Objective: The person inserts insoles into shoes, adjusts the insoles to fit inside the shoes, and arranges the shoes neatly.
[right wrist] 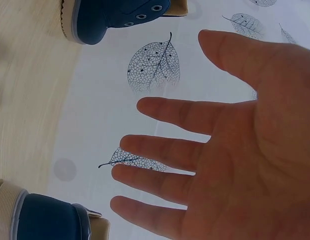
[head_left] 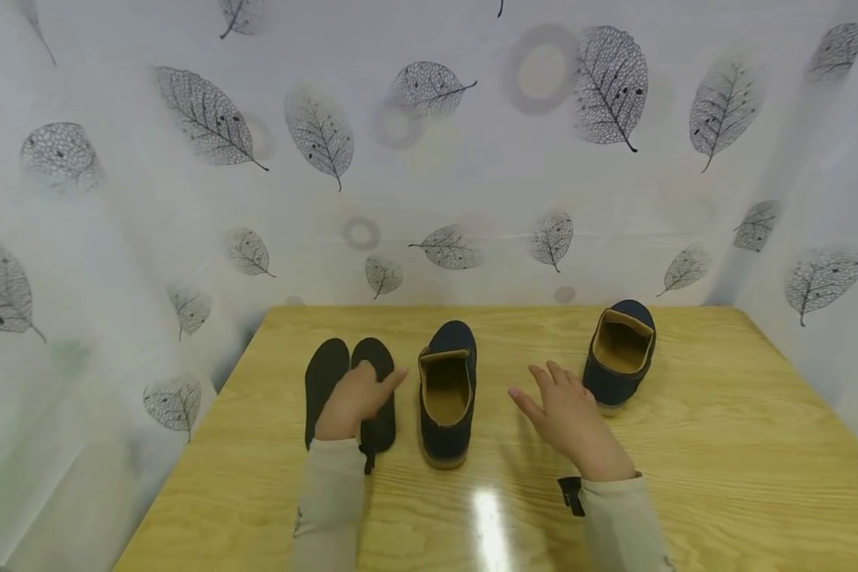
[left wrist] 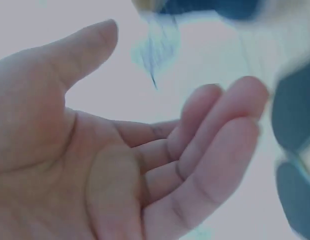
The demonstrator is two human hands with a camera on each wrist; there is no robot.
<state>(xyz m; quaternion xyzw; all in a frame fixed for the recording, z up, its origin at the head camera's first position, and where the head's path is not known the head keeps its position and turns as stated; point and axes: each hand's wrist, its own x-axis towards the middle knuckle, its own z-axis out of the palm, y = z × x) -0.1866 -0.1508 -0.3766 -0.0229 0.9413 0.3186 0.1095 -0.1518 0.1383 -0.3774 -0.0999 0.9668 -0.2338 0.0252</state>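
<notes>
Two black insoles (head_left: 326, 377) lie side by side at the left of the table. My left hand (head_left: 356, 400) is over them, its thumb stretched toward a dark blue shoe (head_left: 446, 445). In the left wrist view this hand (left wrist: 145, 160) has relaxed, slightly bent fingers and nothing in its palm. A second dark blue shoe (head_left: 615, 385) stands farther right, toe to the back, its tan lining showing. Just left of it my right hand (head_left: 568, 417) hovers with spread fingers. The right wrist view shows that hand (right wrist: 235, 150) holding nothing, with parts of both shoes beyond it.
Both shoes and the insoles are on a wooden table (head_left: 729, 445). A whitish sheet (head_left: 472, 183) printed with grey leaves hangs behind the table and along its sides. Pale sleeves (head_left: 332, 500) cover both forearms, and dark straps sit at the wrists.
</notes>
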